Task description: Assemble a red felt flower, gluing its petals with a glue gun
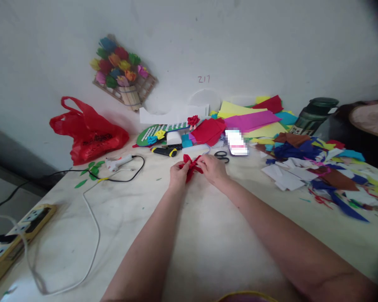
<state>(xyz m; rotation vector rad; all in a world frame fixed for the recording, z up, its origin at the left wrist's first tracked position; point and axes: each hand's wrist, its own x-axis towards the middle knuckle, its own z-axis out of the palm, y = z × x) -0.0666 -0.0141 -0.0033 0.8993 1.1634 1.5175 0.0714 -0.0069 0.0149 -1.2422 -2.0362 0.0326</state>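
Head view: both hands [195,170] pinch red paper [191,165] mid-table [208,235].

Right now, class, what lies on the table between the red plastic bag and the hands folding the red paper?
In the head view, a white glue gun with its black cord and some green paper leaves lie between the red plastic bag and the left hand.

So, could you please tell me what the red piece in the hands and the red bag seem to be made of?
The red piece, pinched between left hand and right hand, looks like matte craft paper: sharp folds, no shine. The red bag looks like thin glossy plastic: crumpled, with handle loops and highlights.
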